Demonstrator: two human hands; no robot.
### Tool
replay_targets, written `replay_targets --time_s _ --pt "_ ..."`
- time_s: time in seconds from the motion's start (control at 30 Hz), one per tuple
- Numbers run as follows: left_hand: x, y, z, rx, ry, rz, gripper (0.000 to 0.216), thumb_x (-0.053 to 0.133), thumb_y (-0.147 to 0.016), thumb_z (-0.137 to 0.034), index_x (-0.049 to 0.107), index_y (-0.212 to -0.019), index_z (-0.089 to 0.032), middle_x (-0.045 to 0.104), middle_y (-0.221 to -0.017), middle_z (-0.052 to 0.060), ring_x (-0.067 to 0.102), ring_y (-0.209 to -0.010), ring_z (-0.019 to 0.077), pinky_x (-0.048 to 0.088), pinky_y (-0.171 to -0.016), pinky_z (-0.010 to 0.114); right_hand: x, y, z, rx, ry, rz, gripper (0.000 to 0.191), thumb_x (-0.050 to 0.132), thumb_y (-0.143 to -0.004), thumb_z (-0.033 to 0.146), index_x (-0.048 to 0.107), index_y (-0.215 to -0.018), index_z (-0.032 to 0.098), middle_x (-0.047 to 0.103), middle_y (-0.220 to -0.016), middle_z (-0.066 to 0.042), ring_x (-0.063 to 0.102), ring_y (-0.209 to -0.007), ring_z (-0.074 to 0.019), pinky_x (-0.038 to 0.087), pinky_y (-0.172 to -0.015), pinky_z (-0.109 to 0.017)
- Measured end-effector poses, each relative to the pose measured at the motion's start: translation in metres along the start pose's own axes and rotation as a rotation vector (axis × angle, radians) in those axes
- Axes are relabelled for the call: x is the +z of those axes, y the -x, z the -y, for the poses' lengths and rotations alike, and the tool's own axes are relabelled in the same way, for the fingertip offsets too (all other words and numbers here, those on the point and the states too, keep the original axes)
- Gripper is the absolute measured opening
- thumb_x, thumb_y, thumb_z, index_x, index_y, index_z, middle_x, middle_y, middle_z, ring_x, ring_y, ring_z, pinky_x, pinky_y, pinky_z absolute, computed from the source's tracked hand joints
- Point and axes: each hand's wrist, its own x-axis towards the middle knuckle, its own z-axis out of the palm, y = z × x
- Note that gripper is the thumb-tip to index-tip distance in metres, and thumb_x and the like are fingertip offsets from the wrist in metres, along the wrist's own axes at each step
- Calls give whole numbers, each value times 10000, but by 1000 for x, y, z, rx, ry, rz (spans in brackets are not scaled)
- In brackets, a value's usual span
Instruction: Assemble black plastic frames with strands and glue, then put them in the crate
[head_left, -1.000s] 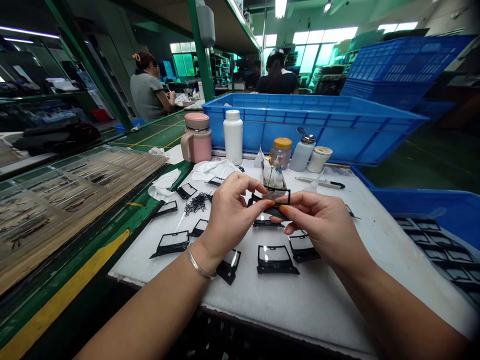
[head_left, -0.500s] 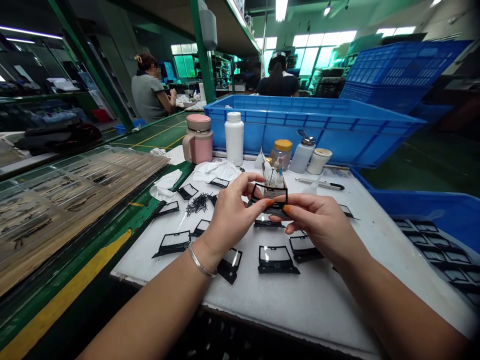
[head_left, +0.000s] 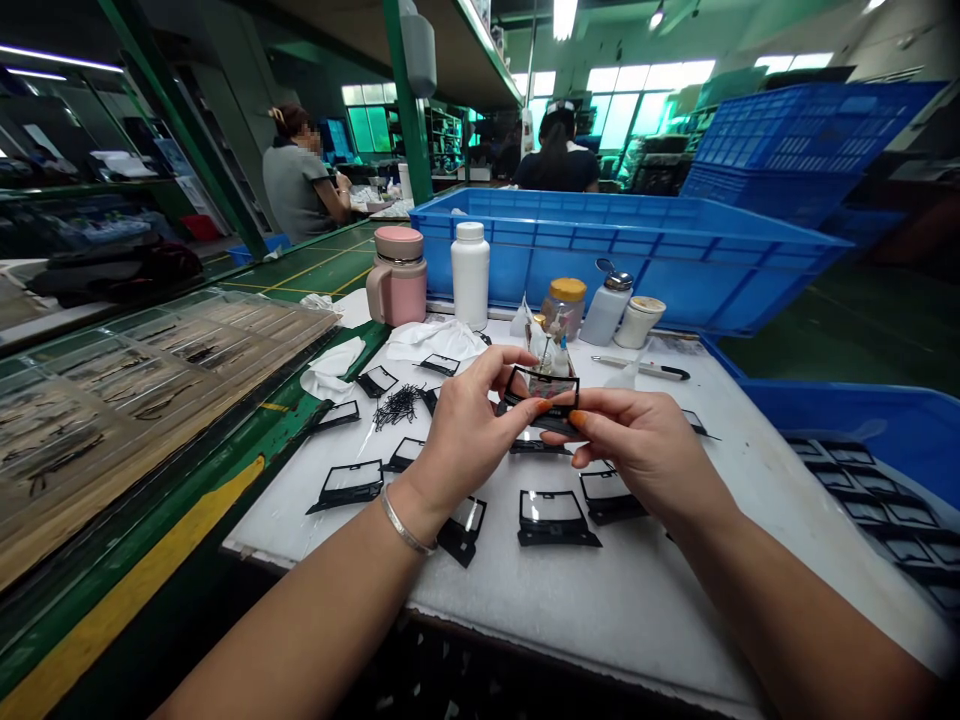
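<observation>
Both hands pinch one black frame (head_left: 541, 392) above the white table (head_left: 675, 590): left hand (head_left: 465, 430) grips its left edge, right hand (head_left: 637, 445) its lower edge (raised clear for handling, probably). More frames (head_left: 556, 518) lie flat below.

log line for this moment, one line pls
left hand: pinching black frame | right hand: pinching same frame | frame: held above white mat | nearby: loose frames, pin pile

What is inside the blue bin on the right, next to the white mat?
The blue bin holds rows of flat black frames with clear windows. Its bottom and far corner are cut off by the picture's edge.
</observation>
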Motion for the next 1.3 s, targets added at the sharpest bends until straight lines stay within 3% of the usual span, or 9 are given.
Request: replay_targets --time_s 0.37,0.5,0.63,0.73,0.8,0.9,0.97,1.1,1.3 --pt "-2 -1 -1 27 87 -18 302 697 -825 -195 589 -1108 -188 615 -802 1 581 -741 113 448 -596 182 -3 -1 -2 26 6 -29 255 743 -797 380 744 -966 189 726 -960 -73 726 -766 -179 534 -531 -142" --pt "-17 -10 1 38 204 -217 375 711 -827 -272 555 -1160 -201 627 -941 47 591 -869 146 469 -601 174 -9 -3 -7 49 4 -130 273 792 -738 385 743 -920 187 711 -924 -54 716 -739 -156 524 -513 -116" --pt "-49 -15 3 67 407 -471 287 680 -831 -246 571 -1095 -218 595 -893 21 587 -809 125 489 -591 172 -15 -5 -8 48 7 -221 301 826 -684 377 744 -897 180 706 -892 -53 721 -761 -179 539 -515 -121" --pt "-79 -10 3 43 371 -522 165 649 -845 -258 605 -997 -209 578 -806 0 571 -718 107 477 -564 173 -19 -7 -8 32 45 -264 344 834 -657 395 748 -912 181 717 -879 -62 726 -783 -202 554 -522 -135" --pt "-97 -5 4 23 104 -415 120 631 -851 -289 623 -912 -186 593 -764 0 559 -669 109 464 -553 188 -20 -8 -8 19 99 -290 357 828 -653 413 752 -920 188 727 -881 -65 731 -796 -216 567 -533 -146" --pt "-115 -6 13 -92 -508 -56 120 604 -851 -279 678 -851 -184 671 -804 10 600 -713 130 474 -640 224 -19 -9 -8 9 161 -272 381 806 -666 446 755 -952 201 740 -911 -68 734 -807 -228 576 -532 -161" --pt "-120 -13 25 -156 -734 110 99 618 -816 -220 715 -810 -202 704 -815 7 629 -765 154 472 -709 249 -19 -10 -8 5 190 -244 393 791 -674 468 757 -962 204 747 -916 -71 734 -800 -225 574 -523 -164" --pt "-118 -36 55 -240 -905 257 82 660 -776 -149 729 -782 -194 716 -839 45 650 -853 200 481 -799 294 -22 -10 -10 -2 244 -258 400 775 -669 489 761 -953 207 752 -817 -69 729 -758 -212 579 -530 -175" --pt "-103 -57 77 -352 -1043 420 257 612 -912 -353 638 -1033 -128 650 -1051 80 626 -977 208 521 -885 427 -28 -12 -10 5 245 -294 433 786 -634 500 756 -944 198 751 -834 -78 730 -768 -244 592 -530 -223"
